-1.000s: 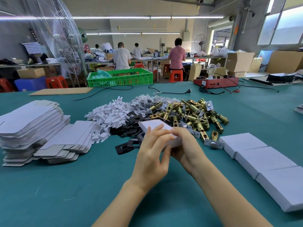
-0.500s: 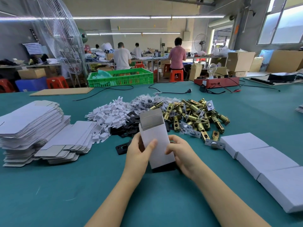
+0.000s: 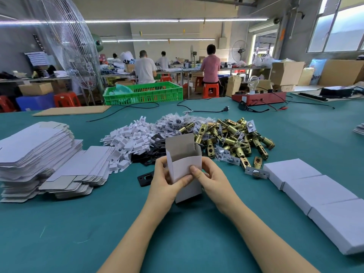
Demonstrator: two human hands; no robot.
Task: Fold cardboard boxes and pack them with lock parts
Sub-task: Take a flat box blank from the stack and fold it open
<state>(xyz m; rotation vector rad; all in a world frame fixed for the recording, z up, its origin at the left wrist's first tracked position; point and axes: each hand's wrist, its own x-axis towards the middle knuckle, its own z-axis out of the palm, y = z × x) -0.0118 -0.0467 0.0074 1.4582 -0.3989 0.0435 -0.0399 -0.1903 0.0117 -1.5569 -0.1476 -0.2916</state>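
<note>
Since half a second ago the box (image 3: 184, 166) stands squarer, its top open wider. Left hand (image 3: 167, 179) and right hand (image 3: 211, 177) both grip its sides, its base on the table (image 3: 98, 223) before the latches (image 3: 232, 138). Thin card looks light and crushable; hold it by the corner edges.

Workshop w/ grey walls (image 3: 17, 44); fluorescent tube lights (image 3: 132, 21) overhead; big windows (image 3: 338, 26) top right; workbenches (image 3: 177, 70) at back; red plastic stools (image 3: 210, 89); standing fan (image 3: 238, 50).
</note>
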